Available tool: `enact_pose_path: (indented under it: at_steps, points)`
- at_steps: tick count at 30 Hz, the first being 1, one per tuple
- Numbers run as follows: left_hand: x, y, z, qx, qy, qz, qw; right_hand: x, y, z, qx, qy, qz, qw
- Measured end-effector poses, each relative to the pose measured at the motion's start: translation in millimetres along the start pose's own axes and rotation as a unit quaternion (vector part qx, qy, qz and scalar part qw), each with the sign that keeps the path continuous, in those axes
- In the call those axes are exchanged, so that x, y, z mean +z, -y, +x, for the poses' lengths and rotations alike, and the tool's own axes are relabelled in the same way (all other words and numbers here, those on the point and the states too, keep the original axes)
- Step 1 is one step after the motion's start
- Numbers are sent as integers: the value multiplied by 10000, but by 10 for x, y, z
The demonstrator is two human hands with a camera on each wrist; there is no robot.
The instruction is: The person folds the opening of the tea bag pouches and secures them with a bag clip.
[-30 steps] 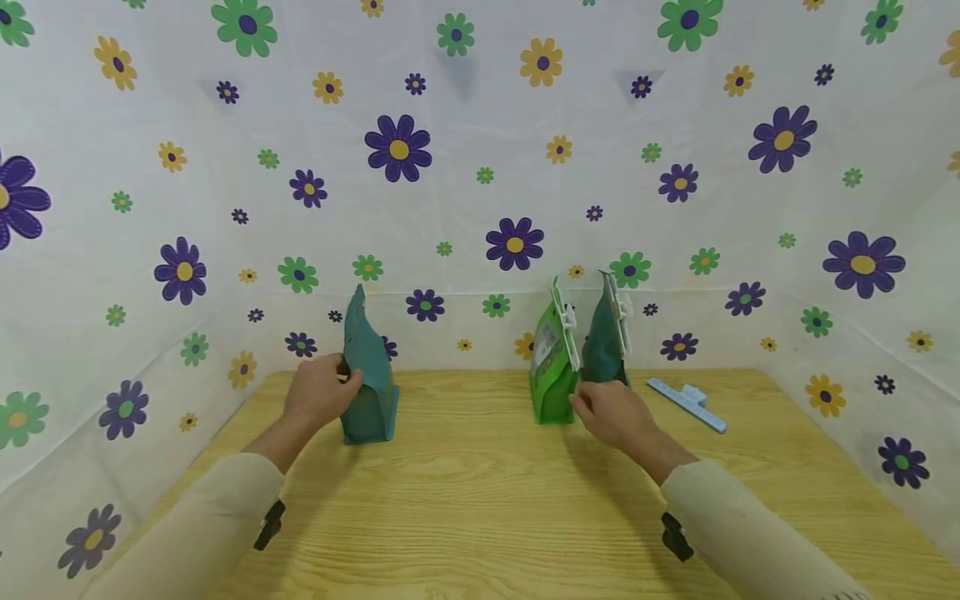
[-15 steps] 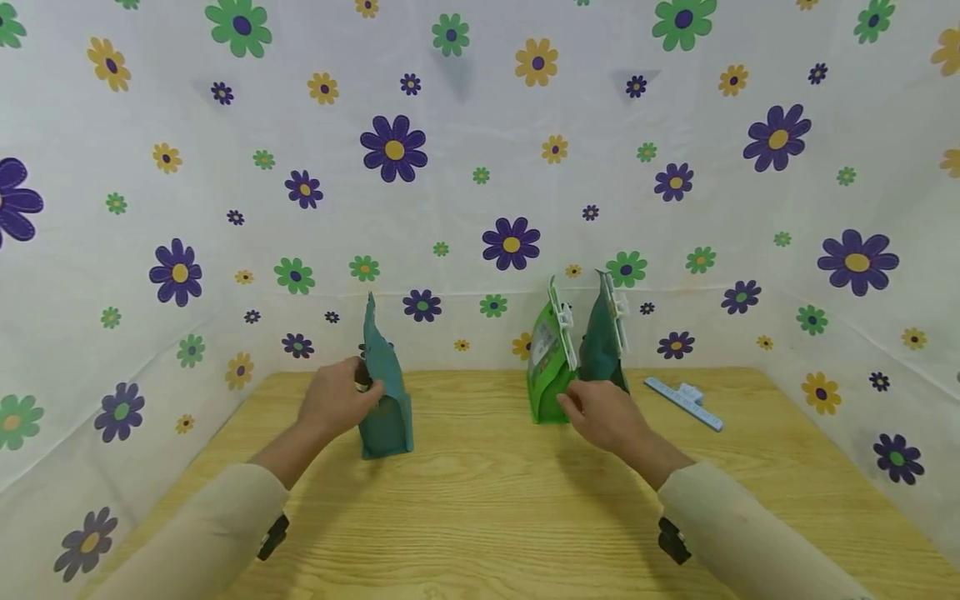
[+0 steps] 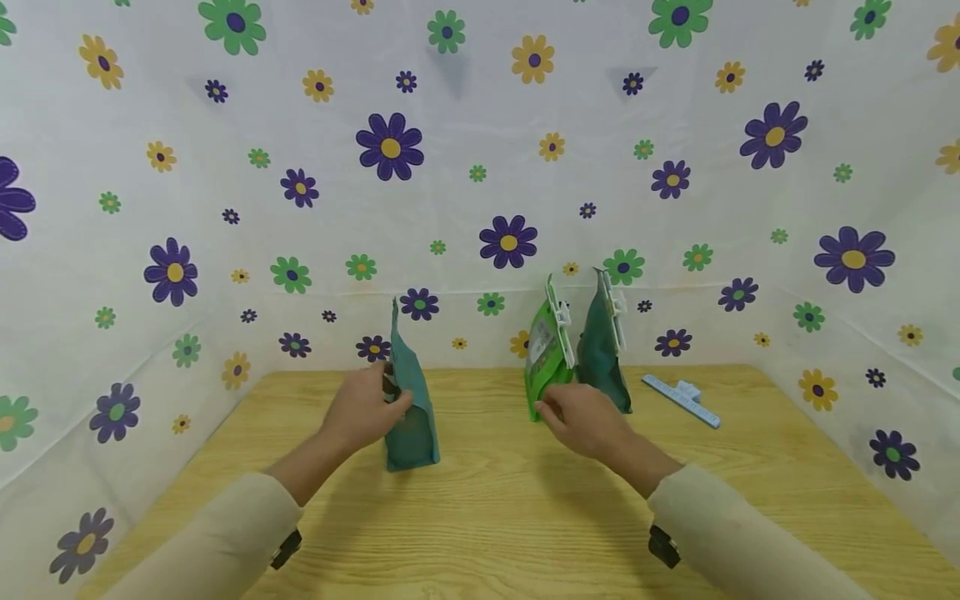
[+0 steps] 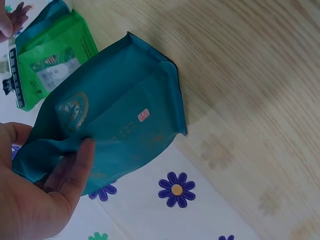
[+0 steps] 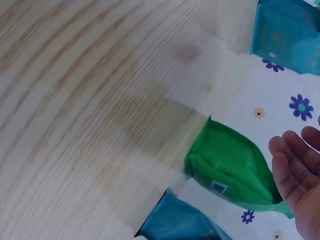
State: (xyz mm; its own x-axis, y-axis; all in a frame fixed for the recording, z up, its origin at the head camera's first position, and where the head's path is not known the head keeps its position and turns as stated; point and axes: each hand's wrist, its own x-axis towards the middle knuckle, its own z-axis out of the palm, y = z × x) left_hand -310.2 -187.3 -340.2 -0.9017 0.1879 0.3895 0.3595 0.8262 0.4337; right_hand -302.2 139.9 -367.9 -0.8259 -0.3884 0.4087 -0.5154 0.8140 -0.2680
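Right now, I have the left hand (image 3: 363, 408) pinching a teal bag (image 3: 412, 437) near its top, thumb on one face and fingers on the other, presumably because the soft upper part gathers more easily than the wide, squared-off bottom. The bag sits just beside the left hand, on the side towards the right hand (image 3: 588, 419); from my remote seat I can't tell whether its base touches the table (image 3: 465, 517). The right hand has hold of nothing, its fingers loosely bent, directly before a green bag (image 3: 551, 371); whether they brush it, I can't say. Just behind and to the right of that hand stands a second teal bag (image 3: 600, 350). Both upright bags have pale clips fixed along their tops, one on the green bag (image 3: 562, 315), one on its neighbour (image 3: 617, 303), likely to keep the folds closed. Farther right of the right hand, a blue clip (image 3: 678, 400) lies flat and loose, perhaps put there for easy reach.
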Motion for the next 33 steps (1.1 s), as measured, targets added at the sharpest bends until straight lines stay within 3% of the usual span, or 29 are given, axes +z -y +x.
enact_pose_path:
  at_steps: [6,15,26,33]
  points:
    - [67,-166,-60,161,94,-209,9996,36,58,-13,-423,-226,-48,9988]
    - [132,-374,-141,290,253,-352,9986,47,111,-3,-528,-220,127,9983]
    - [181,-606,-239,255,254,-397,9986,41,211,-35,-933,540,450,9932]
    - [241,-747,-301,215,49,-425,9989,89,282,-45,-1273,666,314,9891]
